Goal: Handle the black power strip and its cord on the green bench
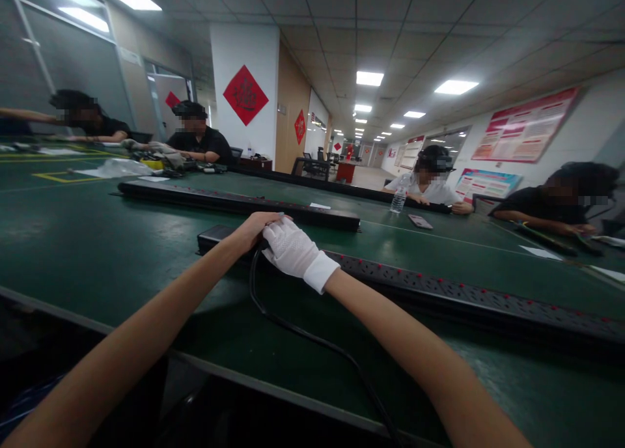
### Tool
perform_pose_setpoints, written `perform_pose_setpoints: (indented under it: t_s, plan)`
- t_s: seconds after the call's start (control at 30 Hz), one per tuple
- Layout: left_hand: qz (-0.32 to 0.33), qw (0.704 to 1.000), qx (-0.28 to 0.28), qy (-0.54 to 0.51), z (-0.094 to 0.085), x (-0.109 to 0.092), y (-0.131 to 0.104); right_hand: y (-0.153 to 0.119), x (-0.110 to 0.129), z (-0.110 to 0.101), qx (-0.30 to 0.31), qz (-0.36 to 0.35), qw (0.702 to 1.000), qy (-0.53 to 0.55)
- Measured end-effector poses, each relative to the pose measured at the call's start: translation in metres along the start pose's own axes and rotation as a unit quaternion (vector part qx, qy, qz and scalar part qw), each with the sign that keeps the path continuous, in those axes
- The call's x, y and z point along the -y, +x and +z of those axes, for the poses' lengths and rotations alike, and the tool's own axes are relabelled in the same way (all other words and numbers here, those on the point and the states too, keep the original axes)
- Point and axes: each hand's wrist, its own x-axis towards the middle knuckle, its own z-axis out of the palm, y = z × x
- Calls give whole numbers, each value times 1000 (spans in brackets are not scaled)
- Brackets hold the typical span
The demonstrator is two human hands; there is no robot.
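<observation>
Two hands meet above the green table (122, 259): a bare left hand (250, 230) and a right hand (291, 245) in a white knit glove. A black cable (288, 321) comes out beneath them, loops down toward the near edge and leaves at the bottom of the view. Its upper end is covered by the hands, so I cannot tell whether either one grips it or merely touches it; most fingertips are hidden too. The near power strip (459, 296), dotted with red, lies just behind the hands, its middle partly blocked by the glove and its right end cut off. Beyond it lies a far power strip (239, 202), its face seen too obliquely to make out clearly.
</observation>
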Motion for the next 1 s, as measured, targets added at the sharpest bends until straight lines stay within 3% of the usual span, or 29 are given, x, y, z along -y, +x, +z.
perform_pose_setpoints:
  t_s: [0.43,1.0]
  plan:
    - [-38,999,8,-23,0,-5,-3,-1,-4,3,-5,-23,1000,18]
    - [-80,996,-23,-24,2,-7,-3,0,-2,0,6,-12,1000,28]
